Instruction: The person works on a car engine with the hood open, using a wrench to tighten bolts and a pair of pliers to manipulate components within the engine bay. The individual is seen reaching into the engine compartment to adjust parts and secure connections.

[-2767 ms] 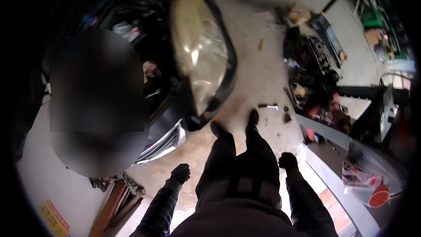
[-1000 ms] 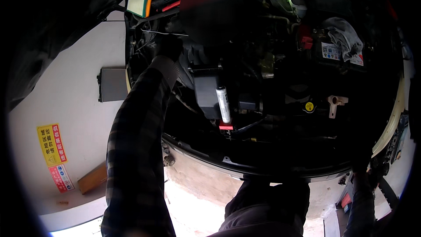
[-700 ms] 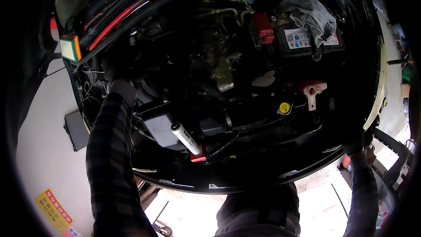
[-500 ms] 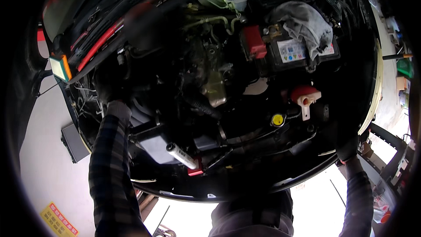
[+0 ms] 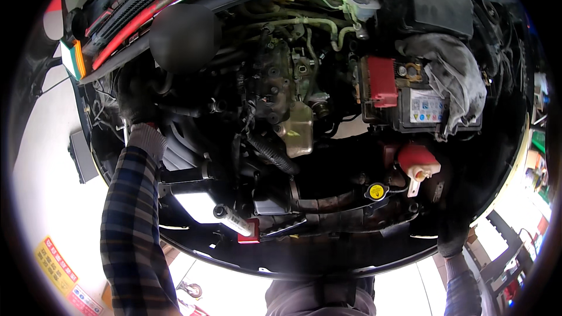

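My left hand (image 5: 137, 98), in a dark glove below a striped sleeve, reaches down into the left side of an open car engine bay. It is beside wiring and a ribbed dark intake duct (image 5: 182, 151); shadow hides its fingers. My right hand (image 5: 453, 236), also in a dark glove, is at the front right edge of the bay. Its fingers merge with the dark bodywork, so their grip does not show. A white-and-black cylindrical work light (image 5: 229, 218) with a red base (image 5: 249, 232) lies at the front, next to a pale reflective box top (image 5: 198, 206).
A car battery (image 5: 426, 107) with a red terminal cover (image 5: 381, 82) stands at the right, a grey rag (image 5: 459, 79) draped over it. Near the front are a yellow-topped radiator cap (image 5: 376, 192) and a red-and-cream filler neck (image 5: 418, 164). An air filter (image 5: 74, 58) sits at the far left.
The whole view has shifted and brightened, with the engine bay lower and more of its far side showing. Both hands keep roughly their places in the bay.
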### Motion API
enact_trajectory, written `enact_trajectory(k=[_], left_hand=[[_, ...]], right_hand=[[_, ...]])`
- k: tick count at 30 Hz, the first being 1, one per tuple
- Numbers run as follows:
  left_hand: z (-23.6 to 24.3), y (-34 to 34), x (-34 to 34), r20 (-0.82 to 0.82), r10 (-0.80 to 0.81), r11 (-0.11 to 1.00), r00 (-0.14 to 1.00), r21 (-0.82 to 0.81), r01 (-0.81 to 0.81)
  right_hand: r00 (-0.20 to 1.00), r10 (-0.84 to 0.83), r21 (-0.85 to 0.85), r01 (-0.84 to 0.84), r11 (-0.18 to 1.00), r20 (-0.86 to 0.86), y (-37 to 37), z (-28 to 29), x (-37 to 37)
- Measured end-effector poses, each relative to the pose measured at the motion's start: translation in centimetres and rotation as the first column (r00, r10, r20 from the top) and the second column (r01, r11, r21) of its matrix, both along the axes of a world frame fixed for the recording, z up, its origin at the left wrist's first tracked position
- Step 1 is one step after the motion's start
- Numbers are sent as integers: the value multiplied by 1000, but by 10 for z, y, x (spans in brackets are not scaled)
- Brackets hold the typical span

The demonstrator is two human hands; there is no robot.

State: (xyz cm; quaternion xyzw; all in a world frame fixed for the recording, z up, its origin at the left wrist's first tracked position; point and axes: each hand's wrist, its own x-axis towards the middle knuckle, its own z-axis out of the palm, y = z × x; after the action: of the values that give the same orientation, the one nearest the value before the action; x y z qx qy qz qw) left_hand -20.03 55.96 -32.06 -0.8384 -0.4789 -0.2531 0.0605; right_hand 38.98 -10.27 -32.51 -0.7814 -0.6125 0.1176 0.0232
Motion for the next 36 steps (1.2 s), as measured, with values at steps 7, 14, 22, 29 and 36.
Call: enact_trajectory(k=[7, 14, 22, 29, 36], left_hand=[[-1, 2, 13, 286, 37, 993, 958, -115, -5], [3, 1, 11, 251, 119, 991, 961, -84, -101], [-3, -4, 17, 274, 215, 976, 938, -103, -193], [-7, 12, 0, 129, 218, 976, 967, -16, -218], [-1, -1, 20, 168, 230, 971, 959, -98, -216]], right_hand=[[999, -45, 60, 45, 997, -4, 34, 8, -14], [999, -38, 80, 39, 996, -19, 52, 11, -20], [997, 52, 70, -56, 996, 53, 26, 7, -7], [999, 50, 139, -51, 989, 12, 39, 11, -12], [999, 27, 104, -22, 994, -46, 49, 23, -16]])
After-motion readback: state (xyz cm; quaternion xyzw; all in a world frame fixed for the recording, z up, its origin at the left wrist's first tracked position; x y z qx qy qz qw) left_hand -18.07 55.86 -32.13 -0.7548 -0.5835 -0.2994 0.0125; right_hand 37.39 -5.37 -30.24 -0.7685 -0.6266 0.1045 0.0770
